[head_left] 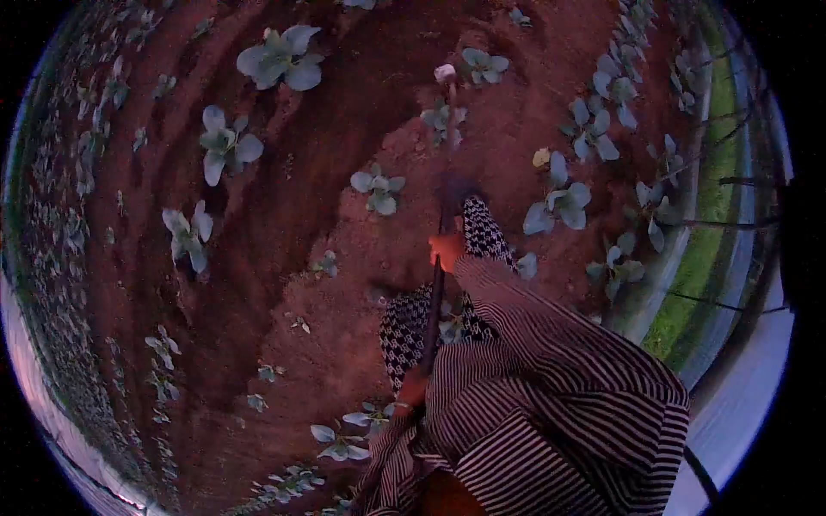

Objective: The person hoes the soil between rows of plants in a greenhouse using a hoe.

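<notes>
While a long-handled tool (pixel 434 318) points out over the brown soil (pixel 335 228) between two checked trouser legs (pixel 404 331), the person's right hand (pixel 446 250) wraps tight around its middle. The left hand (pixel 413 389) curls around it lower down, by the striped shirt (pixel 551 404). Its pale tip (pixel 445 74) is near a leafy plant (pixel 484 65). Green grass (pixel 688 310) lies far right.
</notes>
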The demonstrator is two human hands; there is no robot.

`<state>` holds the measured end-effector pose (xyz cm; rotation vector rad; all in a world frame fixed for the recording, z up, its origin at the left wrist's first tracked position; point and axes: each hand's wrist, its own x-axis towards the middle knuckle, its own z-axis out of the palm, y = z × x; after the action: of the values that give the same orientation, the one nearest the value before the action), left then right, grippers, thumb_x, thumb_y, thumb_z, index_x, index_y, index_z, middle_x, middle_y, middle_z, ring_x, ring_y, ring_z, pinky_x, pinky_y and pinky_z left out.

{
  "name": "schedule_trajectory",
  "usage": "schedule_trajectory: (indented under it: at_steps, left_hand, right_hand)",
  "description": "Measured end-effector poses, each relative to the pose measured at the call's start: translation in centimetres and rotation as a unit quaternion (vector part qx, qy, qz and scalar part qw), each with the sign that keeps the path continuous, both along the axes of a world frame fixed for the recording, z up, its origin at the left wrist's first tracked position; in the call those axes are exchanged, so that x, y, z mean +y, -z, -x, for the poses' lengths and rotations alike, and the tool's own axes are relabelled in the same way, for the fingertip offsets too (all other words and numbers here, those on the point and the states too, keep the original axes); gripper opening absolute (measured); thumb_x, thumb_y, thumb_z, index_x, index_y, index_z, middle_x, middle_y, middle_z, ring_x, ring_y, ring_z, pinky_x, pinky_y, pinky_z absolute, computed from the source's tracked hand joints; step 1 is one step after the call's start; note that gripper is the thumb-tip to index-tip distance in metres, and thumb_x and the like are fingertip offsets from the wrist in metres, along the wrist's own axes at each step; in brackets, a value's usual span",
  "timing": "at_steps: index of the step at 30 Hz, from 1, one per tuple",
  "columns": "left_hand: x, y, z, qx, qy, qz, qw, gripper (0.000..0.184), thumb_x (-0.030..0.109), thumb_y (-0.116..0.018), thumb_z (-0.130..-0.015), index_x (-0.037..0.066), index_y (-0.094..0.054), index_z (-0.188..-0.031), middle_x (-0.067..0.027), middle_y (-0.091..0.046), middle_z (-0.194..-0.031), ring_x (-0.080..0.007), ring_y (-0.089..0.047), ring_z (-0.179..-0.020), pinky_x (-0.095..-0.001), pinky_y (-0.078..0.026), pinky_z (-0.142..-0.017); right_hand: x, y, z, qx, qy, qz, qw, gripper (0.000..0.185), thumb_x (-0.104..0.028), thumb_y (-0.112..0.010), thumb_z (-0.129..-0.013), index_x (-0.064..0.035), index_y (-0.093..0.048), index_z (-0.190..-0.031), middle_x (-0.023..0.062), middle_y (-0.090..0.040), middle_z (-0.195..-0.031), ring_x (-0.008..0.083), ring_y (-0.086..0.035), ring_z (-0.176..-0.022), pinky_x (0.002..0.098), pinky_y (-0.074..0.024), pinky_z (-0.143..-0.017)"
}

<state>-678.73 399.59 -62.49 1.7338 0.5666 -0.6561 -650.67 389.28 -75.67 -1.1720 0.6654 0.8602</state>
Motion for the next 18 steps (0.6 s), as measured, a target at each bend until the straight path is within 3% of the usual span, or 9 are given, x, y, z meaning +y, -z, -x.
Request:
schedule_trajectory:
  at_steps: [2, 3, 7, 9, 12, 14, 15, 18]
  left_hand:
    - [4.3, -7.2, -0.5, 0.15, -0.026, -0.011, 0.988, 0.035, 0.027, -0.056, -0.067, -0.001, -0.053, -0.088, -0.0172, -0.057, -0.072, -0.0262, -0.057, -0.064, -0.0376, -0.042, -0.053]
    - [6.4, -9.5, -0.8, 0.153, 0.0, 0.042, 0.987, 0.035, 0.027, -0.059, -0.064, 0.001, -0.055, -0.086, -0.0173, -0.058, -0.074, -0.0253, -0.057, -0.066, -0.0379, -0.042, -0.055]
    - [7.1, -6.4, 6.5, 0.131, 0.02, -0.004, 0.991, 0.035, 0.027, -0.062, -0.061, 0.003, -0.057, -0.086, -0.0163, -0.058, -0.07, -0.0242, -0.056, -0.062, -0.0364, -0.043, -0.054]
    - [6.5, -5.9, 6.4, 0.063, -0.012, 0.022, 0.998, 0.034, 0.027, -0.061, -0.062, 0.003, -0.057, -0.085, -0.0162, -0.057, -0.068, -0.0236, -0.056, -0.058, -0.0351, -0.042, -0.051]
    - [6.4, 0.3, 7.2, 0.051, 0.005, -0.047, 0.998, 0.03, 0.025, -0.059, -0.064, 0.002, -0.057, -0.083, -0.0155, -0.057, -0.066, -0.0234, -0.054, -0.056, -0.0348, -0.041, -0.05]
    - [5.7, -1.9, 1.0, 0.015, -0.029, 0.061, 0.998, 0.028, 0.025, -0.058, -0.065, 0.003, -0.057, -0.083, -0.0162, -0.056, -0.067, -0.0263, -0.055, -0.058, -0.0369, -0.041, -0.051]
    - [5.0, -2.3, -1.7, -0.006, -0.046, 0.114, 0.992, 0.028, 0.024, -0.057, -0.066, 0.003, -0.057, -0.083, -0.0165, -0.056, -0.067, -0.0278, -0.055, -0.059, -0.0379, -0.041, -0.051]
    - [2.8, 0.9, -2.4, 0.032, 0.024, 0.123, 0.992, 0.027, 0.023, -0.056, -0.066, 0.003, -0.056, -0.084, -0.017, -0.056, -0.068, -0.0302, -0.055, -0.06, -0.0391, -0.042, -0.052]
  right_hand:
    - [1.1, 0.9, 4.9, 0.04, 0.031, 0.008, 0.999, 0.016, -0.013, -0.054, -0.073, -0.0012, -0.046, -0.066, 0.007, -0.04, -0.048, 0.0191, -0.042, -0.04, 0.0332, -0.0353, -0.038]
    - [1.7, 1.1, 6.8, 0.052, 0.057, 0.006, 0.997, 0.015, -0.012, -0.054, -0.073, -0.0009, -0.046, -0.067, 0.007, -0.04, -0.049, 0.019, -0.042, -0.04, 0.0335, -0.0352, -0.038]
    - [3.8, 0.8, 9.3, 0.039, 0.135, -0.01, 0.99, 0.014, -0.011, -0.053, -0.074, 0.0002, -0.045, -0.071, 0.007, -0.039, -0.05, 0.0184, -0.041, -0.041, 0.0339, -0.0348, -0.038]
    - [3.7, -0.1, 8.4, -0.052, 0.111, -0.012, 0.992, 0.016, -0.012, -0.054, -0.074, 0.0003, -0.045, -0.073, 0.0067, -0.039, -0.05, 0.0176, -0.039, -0.041, 0.0334, -0.0344, -0.038]
    - [6.0, -3.2, 3.6, -0.033, 0.075, 0.013, 0.997, 0.016, -0.013, -0.056, -0.072, -0.0012, -0.045, -0.069, 0.0067, -0.04, -0.051, 0.017, -0.038, -0.04, 0.033, -0.0341, -0.038]
    - [6.2, -6.0, -0.3, -0.061, 0.047, 0.055, 0.996, 0.017, -0.014, -0.056, -0.072, -0.0013, -0.045, -0.067, 0.0065, -0.04, -0.051, 0.0168, -0.038, -0.04, 0.0329, -0.0341, -0.038]
    - [5.7, -5.3, -1.8, -0.073, 0.044, 0.046, 0.995, 0.017, -0.014, -0.056, -0.072, -0.0014, -0.046, -0.067, 0.0061, -0.04, -0.051, 0.0167, -0.038, -0.04, 0.0327, -0.034, -0.038]
    - [2.0, 0.1, -3.9, -0.086, 0.05, 0.001, 0.995, 0.018, -0.015, -0.057, -0.072, -0.0016, -0.046, -0.067, 0.0051, -0.039, -0.05, 0.0161, -0.038, -0.039, 0.0321, -0.0337, -0.037]
